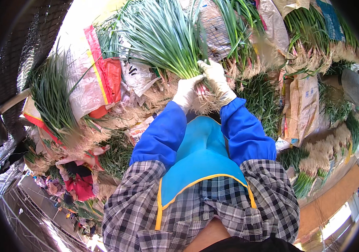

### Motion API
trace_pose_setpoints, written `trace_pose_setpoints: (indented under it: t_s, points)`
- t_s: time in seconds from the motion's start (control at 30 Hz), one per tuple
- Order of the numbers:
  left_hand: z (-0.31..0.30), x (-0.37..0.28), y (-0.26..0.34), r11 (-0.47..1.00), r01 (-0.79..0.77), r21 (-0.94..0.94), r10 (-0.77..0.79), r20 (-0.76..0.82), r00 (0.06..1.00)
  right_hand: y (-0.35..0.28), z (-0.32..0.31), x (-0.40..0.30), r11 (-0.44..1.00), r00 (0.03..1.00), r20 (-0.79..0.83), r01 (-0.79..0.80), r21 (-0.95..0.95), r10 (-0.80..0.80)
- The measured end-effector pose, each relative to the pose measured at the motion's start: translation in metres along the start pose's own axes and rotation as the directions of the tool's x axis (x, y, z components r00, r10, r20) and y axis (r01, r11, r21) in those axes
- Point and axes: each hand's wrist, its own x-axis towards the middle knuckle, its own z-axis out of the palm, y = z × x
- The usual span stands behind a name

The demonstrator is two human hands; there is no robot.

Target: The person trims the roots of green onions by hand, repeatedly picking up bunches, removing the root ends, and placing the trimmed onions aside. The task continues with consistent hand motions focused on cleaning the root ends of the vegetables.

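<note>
Both my hands, in whitish gloves below blue sleeves, hold one big bunch of green onions (170, 41) near its root end, in front of my blue apron. My left hand (189, 89) grips the lower stalks from the left, thumb across them. My right hand (214, 77) wraps the bunch's right side, close to the left thumb. Long green leaves fan out up and to the left; pinkish-white bulbs and tangled pale roots (206, 100) hang between the two hands. Part of the stalks is hidden by the gloves.
More green onions lie at the left (55, 97), upper right (308, 41) and lower right (303, 184). Woven sacks (303, 107) lie among them, one with a red and yellow edge (99, 69). Loose leaves (259, 105) cover ground at right. Another person in red (80, 186) is at lower left.
</note>
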Motion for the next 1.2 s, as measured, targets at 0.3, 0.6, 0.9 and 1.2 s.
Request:
trace_pose_setpoints:
  t_s: [0.3, 0.6, 0.9, 1.2]
  points:
    - [0.005, -0.005, 0.021, 0.997, -0.019, -0.08, 0.027, 0.093, 0.995, 0.057, -0.071, 0.057, 0.369, 0.995, -0.099, 0.083, 0.926, 0.024]
    - [-0.015, -0.021, 0.034, 0.98, 0.166, 0.106, -0.18, 0.133, 0.975, -0.026, -0.003, 0.008, 0.98, 0.933, 0.313, -0.198, 0.03, 0.178]
    - [-0.025, -0.025, 0.041, 0.992, 0.125, -0.007, -0.121, 0.229, 0.966, -0.052, -0.006, 0.009, 0.959, 0.948, 0.232, -0.166, -0.228, 0.219]
    - [-0.038, -0.02, 0.03, 0.992, 0.125, -0.023, -0.12, 0.149, 0.982, -0.045, -0.035, 0.032, 0.886, 0.982, 0.089, 0.188, -0.424, -0.166]
